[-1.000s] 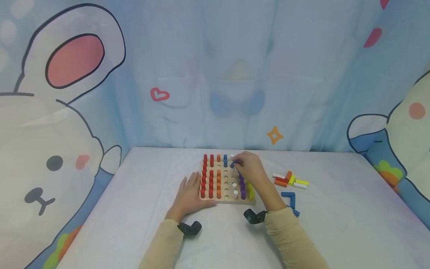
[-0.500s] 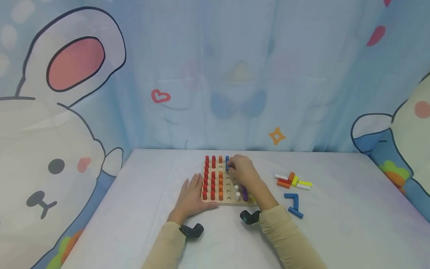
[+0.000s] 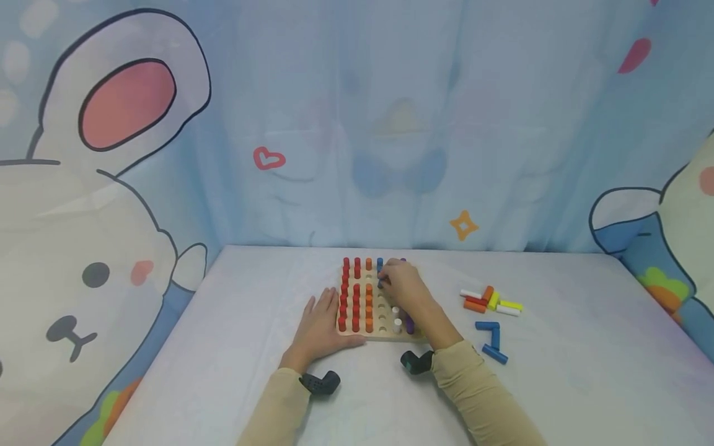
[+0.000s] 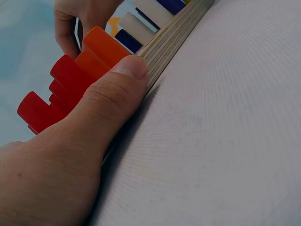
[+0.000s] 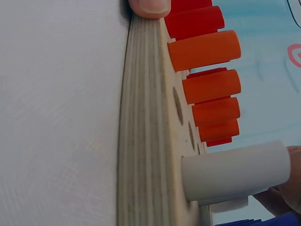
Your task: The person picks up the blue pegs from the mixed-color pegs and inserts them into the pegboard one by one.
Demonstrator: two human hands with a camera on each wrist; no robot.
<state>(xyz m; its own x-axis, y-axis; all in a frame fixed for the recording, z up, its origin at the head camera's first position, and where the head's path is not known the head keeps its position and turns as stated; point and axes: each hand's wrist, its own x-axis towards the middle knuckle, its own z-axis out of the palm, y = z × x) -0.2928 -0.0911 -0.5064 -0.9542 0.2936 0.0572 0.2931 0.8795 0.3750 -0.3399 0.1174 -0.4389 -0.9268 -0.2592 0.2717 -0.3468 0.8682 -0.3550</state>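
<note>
A wooden pegboard (image 3: 385,336) bears rows of coloured pegs, with red pegs (image 3: 342,324) and orange pegs (image 3: 369,325) standing upright at its left side. My left hand (image 3: 316,331) rests against the board's left and near edges with straight fingers; its thumb (image 4: 110,92) presses the near edge in the left wrist view. My right hand (image 3: 407,288) pinches a blue peg (image 3: 380,284) over the blue column, behind the other blue pegs' near side. Whether its tip sits in a hole is hidden. White pegs (image 5: 235,170) stand beside bare holes. The right hand covers part of the board.
Right of the board lie loose blue pegs (image 3: 494,354) on the white tablecloth (image 3: 558,371). Farther back is a small pile of white, red, orange and yellow pegs (image 3: 475,306). A patterned curtain (image 3: 334,124) hangs behind the table.
My right hand has moved slightly left and nearer with the blue peg, from by the white column to the blue column. The left hand stays at the board's edge.
</note>
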